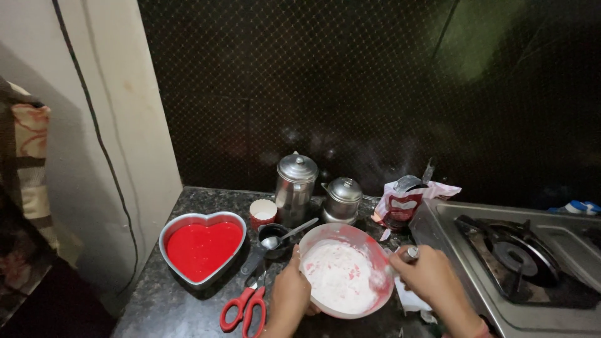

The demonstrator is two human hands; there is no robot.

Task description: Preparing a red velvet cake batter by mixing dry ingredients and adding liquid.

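Note:
A round pink bowl [373, 250] filled with white batter streaked with red sits tilted at the front of the dark counter. My left hand [292, 291] grips the bowl's left rim. My right hand [432, 280] is at the bowl's right rim, closed around the metal handle of a utensil [409, 253] whose working end reaches into the batter. To the left stands a heart-shaped metal cake tin [181, 224] holding smooth red batter.
Red-handled scissors [244, 308] lie in front of the tin. Behind the bowl are a small black cup with a spoon [274, 240], a red paper cup [263, 212], two steel pots [296, 184], and an opened red-and-white pouch [404, 203]. A gas stove [519, 256] fills the right side.

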